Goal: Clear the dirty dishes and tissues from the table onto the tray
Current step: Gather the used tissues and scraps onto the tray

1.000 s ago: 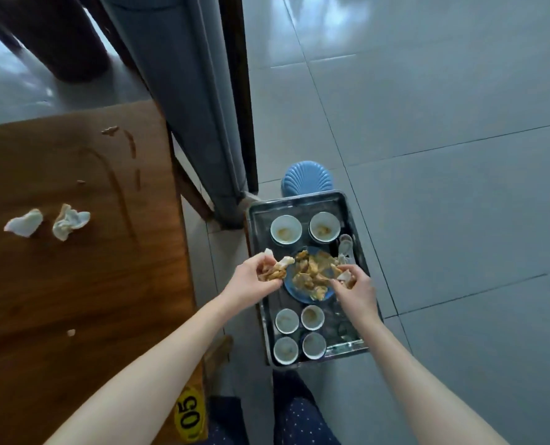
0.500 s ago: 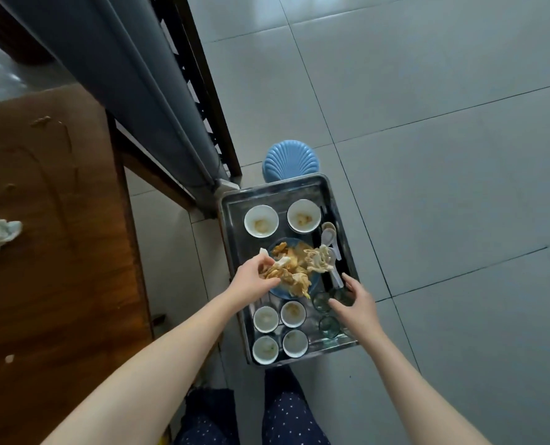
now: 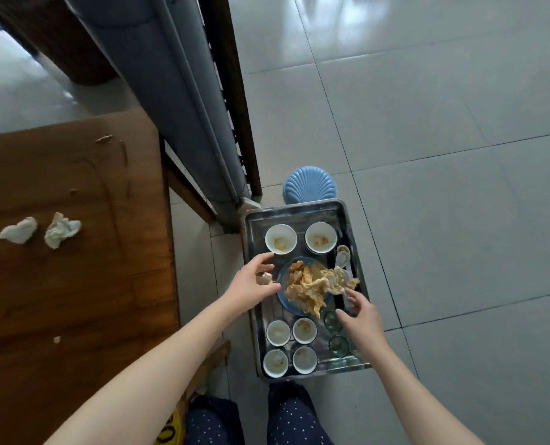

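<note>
A tray [image 3: 302, 207] beside the table [image 3: 74, 300] is seen loaded with bowls [image 3: 281, 239] and a plate [image 3: 294, 309] of stained paper. A small scrap [image 3: 266, 278] appears pinched by the left hand [image 3: 251, 284]. The right hand [image 3: 360, 319] is spread loosely and holds nothing. Two tissues [image 3: 62, 229] are left on the table, well left of the tray (the left hand is nearer).

Head camera looks steeply down over tray [image 3: 347, 208].
</note>
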A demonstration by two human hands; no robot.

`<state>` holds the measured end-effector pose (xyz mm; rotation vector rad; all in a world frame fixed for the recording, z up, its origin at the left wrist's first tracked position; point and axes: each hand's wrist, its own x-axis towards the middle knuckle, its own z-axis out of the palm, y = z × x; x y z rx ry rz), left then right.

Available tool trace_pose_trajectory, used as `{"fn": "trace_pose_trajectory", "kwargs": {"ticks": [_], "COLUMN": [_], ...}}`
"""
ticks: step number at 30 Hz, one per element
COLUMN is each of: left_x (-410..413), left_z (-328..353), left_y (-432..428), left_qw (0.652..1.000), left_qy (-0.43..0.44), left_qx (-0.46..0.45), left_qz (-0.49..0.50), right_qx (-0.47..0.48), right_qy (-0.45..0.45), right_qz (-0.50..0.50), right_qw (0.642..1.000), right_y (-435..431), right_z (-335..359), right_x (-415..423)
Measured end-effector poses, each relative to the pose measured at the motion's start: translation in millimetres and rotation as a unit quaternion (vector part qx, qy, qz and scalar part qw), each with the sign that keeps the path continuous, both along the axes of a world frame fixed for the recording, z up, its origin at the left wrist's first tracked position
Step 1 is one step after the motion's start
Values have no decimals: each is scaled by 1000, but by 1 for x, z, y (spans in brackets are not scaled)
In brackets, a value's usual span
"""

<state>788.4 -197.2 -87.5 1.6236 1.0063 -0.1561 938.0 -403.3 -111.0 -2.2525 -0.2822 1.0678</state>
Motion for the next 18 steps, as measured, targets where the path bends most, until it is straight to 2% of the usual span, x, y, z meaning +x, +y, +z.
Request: {"fn": "trace_pose_trajectory", "kwargs": {"ticks": [9,18], "left_x": [-89,-195], "left_z": [44,73], "left_y": [37,105], "left_qw": [995,986], "left_qy": [-13,-27], "left_qx": [50,52], "left_qz": [84,158], "right_qx": [31,83], "right_qy": [-43,-76], "right_qz": [62,101], "right_qw": [997,988], "right_y": [64,151], "right_z": [44,82], "right_x": [-24,-113]}}
